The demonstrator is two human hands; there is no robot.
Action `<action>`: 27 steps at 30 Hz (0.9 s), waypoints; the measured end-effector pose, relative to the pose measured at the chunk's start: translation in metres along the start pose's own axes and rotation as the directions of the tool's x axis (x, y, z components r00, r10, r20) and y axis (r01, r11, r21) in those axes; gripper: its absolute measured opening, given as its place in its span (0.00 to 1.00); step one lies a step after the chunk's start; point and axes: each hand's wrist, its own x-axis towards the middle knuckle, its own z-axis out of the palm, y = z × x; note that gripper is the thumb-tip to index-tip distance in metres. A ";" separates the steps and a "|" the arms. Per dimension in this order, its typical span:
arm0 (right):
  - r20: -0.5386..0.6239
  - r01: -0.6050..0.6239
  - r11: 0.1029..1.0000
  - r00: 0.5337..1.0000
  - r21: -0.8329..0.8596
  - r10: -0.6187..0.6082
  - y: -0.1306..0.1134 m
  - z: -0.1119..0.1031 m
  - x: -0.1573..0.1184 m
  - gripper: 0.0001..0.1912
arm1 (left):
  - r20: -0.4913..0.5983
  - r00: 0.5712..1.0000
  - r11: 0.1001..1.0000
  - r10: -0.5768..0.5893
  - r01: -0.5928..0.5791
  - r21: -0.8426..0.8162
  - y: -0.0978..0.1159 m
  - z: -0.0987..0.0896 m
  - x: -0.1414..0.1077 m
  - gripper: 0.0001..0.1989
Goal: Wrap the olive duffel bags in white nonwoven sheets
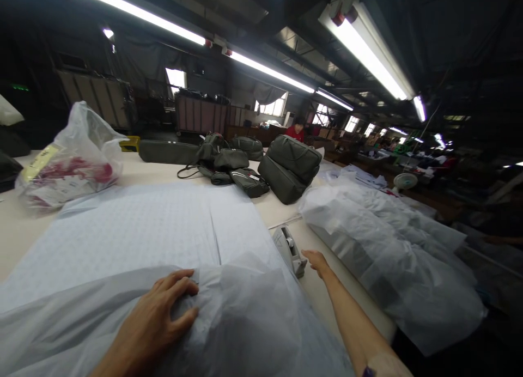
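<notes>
My left hand [167, 306] lies on a thin, whitish see-through sheet [249, 311], fingers bent a little and thumb held apart. Beneath the sheet, a pale bluish-white quilted-looking layer [155, 224] spreads across the table. My right hand [316, 260] is stretched out just right of a grey tape dispenser [288, 249], its fingers extended and nothing seen in them. A small gap shows between those fingers and the dispenser. The dispenser stands at the right edge of the pale layer. A small greyish patch shows at my left fingertips; I cannot make out what it is.
Dark grey bags [290, 167] and pouches [229, 159] stand at the table's far side. A clear plastic bag [73, 164] with red and white contents sits at left. To the right lies a long bundle [384, 241] under whitish sheeting. A person in red [296, 132] is farther back.
</notes>
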 end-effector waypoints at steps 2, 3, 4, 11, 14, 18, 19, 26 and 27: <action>-0.043 -0.144 0.989 0.989 -0.041 0.142 0.005 0.001 0.008 0.12 | -0.008 1.000 1.000 0.001 -0.001 0.007 0.001 0.000 0.000 0.10; -0.059 -0.211 0.976 0.976 -0.055 0.207 0.007 0.003 0.011 0.12 | -0.013 1.000 1.000 0.001 0.000 0.010 0.001 -0.001 0.000 0.09; -0.066 -0.261 0.963 0.964 -0.062 0.257 0.010 0.005 0.014 0.11 | -0.019 1.000 1.000 0.000 0.000 0.013 0.001 -0.001 -0.001 0.09; -0.101 -0.335 0.942 0.936 0.033 0.336 0.021 0.009 0.017 0.09 | 0.009 1.000 1.000 -0.019 0.019 0.023 0.005 -0.002 -0.002 0.10; -0.113 -0.280 0.957 0.951 0.077 0.287 0.026 -0.006 0.004 0.11 | 0.020 0.999 1.000 -0.031 0.031 0.006 0.006 -0.002 -0.002 0.10; -0.108 -0.290 0.954 0.949 0.080 0.297 0.036 -0.019 -0.018 0.12 | 0.023 0.999 0.999 -0.043 0.043 -0.025 0.003 0.001 -0.003 0.10; -0.101 -0.312 0.948 0.943 0.068 0.317 0.039 -0.019 -0.022 0.11 | 0.020 0.999 0.998 -0.045 0.045 -0.031 0.002 0.002 -0.003 0.10; -0.092 -0.359 0.923 0.933 -0.138 0.349 0.038 -0.013 -0.046 0.12 | 0.025 0.997 0.995 -0.070 0.071 -0.065 0.011 -0.004 -0.001 0.10; -0.088 -0.338 0.925 0.941 -0.173 0.328 0.032 -0.018 -0.050 0.13 | 0.024 0.997 0.995 -0.073 0.075 -0.071 0.015 -0.006 -0.003 0.10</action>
